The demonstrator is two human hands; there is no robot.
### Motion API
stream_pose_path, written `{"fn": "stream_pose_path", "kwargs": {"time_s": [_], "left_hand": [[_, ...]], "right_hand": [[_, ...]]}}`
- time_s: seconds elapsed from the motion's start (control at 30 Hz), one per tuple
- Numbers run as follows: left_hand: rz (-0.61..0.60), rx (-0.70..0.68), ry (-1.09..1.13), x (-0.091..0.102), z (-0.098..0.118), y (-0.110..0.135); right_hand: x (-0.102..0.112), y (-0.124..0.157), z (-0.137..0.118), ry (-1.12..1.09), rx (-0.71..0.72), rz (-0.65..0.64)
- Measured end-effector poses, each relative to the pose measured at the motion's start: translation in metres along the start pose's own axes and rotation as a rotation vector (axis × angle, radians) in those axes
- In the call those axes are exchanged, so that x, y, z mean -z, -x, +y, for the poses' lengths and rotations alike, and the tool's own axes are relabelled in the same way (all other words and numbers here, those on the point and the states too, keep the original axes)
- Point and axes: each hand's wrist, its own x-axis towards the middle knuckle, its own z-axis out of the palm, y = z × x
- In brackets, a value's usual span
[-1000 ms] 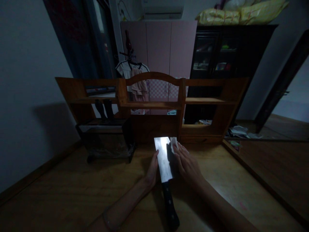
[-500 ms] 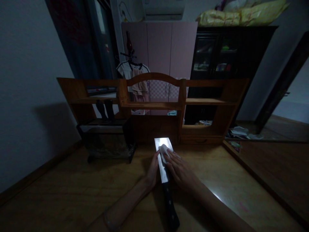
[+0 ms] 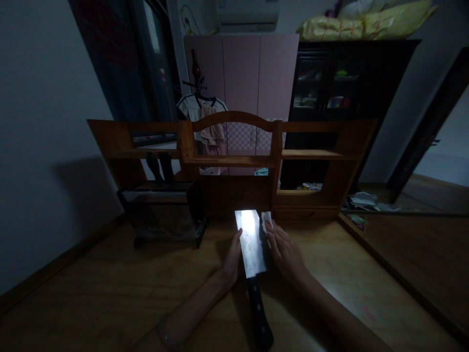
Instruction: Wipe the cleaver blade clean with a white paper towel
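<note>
A cleaver [image 3: 252,247] with a shiny broad blade and a black riveted handle points away from me above the wooden desk. My left hand [image 3: 232,258] grips the blade by its left edge, thumb on top and the other fingers hidden beneath. Just right of the blade, my right hand [image 3: 287,252] holds a folded white tissue [image 3: 266,221] under its fingers, apart from the metal. Light glares off the far part of the blade.
A knife block [image 3: 161,210] with two black-handled knives stands at the left on the desk [image 3: 157,288]. Behind it runs a low wooden shelf unit [image 3: 234,160] along the back edge. A wall [image 3: 47,146] rises on the left.
My right hand has slid off the blade to the right with the tissue, uncovering the blade's face. My left hand and the cleaver have hardly moved.
</note>
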Motion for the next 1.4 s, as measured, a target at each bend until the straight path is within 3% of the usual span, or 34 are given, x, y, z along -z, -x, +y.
{"fn": "stream_pose_path", "kwargs": {"time_s": [0.13, 0.27, 0.37, 0.53, 0.77, 1.03, 1.17, 1.3, 1.4], "left_hand": [[0.012, -0.043, 0.023, 0.005, -0.002, -0.003], [0.008, 0.008, 0.033, 0.012, -0.005, -0.009], [-0.028, 0.030, 0.021, 0.015, -0.005, -0.010], [0.090, -0.011, 0.044, 0.011, -0.004, -0.007], [0.003, 0.007, 0.019, 0.005, -0.002, -0.002], [0.047, -0.013, -0.030, 0.008, -0.004, -0.003], [0.031, -0.028, -0.041, 0.008, -0.004, -0.002], [0.139, -0.119, -0.034, 0.013, -0.006, -0.004], [0.099, -0.042, 0.034, 0.017, -0.007, -0.008]], "right_hand": [[0.008, 0.001, -0.021, -0.047, 0.103, -0.018], [0.012, 0.001, -0.045, -0.055, 0.235, -0.219], [0.012, -0.001, -0.049, -0.034, 0.258, -0.315], [0.010, -0.003, -0.031, 0.016, 0.207, -0.257], [0.007, -0.005, -0.012, 0.032, 0.144, -0.143], [0.004, -0.003, -0.001, 0.080, 0.045, -0.071], [0.008, -0.003, -0.001, 0.070, 0.086, 0.006], [0.015, -0.003, -0.025, 0.015, 0.198, -0.087], [0.017, -0.002, -0.046, -0.008, 0.288, -0.242]]}}
